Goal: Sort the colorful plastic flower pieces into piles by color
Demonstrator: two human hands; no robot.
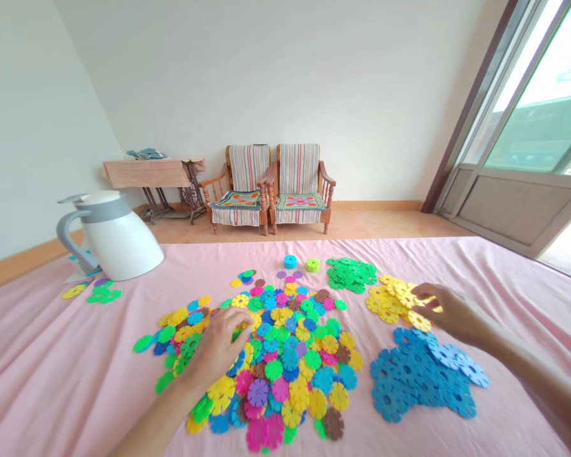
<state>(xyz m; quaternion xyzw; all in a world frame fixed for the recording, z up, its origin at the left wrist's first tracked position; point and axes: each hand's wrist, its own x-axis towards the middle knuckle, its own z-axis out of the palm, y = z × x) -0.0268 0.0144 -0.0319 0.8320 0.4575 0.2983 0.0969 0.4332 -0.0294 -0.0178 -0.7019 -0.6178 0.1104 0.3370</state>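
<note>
My left hand (216, 349) rests on the edge of a large mixed heap of colourful plastic snowflake discs (285, 362), its fingertips down among the pieces. Whether it grips one is hidden. My right hand (450, 314) sits over a sorted yellow pile (390, 301), pinching a yellow disc (435, 308) between its fingers. Below that hand lies a blue pile (419, 377). A green pile (351, 274) lies further back, behind which stand a short blue stack (290, 261) and a short lime stack (313, 264).
All this lies on a pink bedsheet (76, 355). A white and grey jug (118, 238) stands at the far left, near a few loose discs (99, 295). Beyond the bed are two striped wooden armchairs (271, 184), an old treadle table (157, 174) and a glass door (518, 158).
</note>
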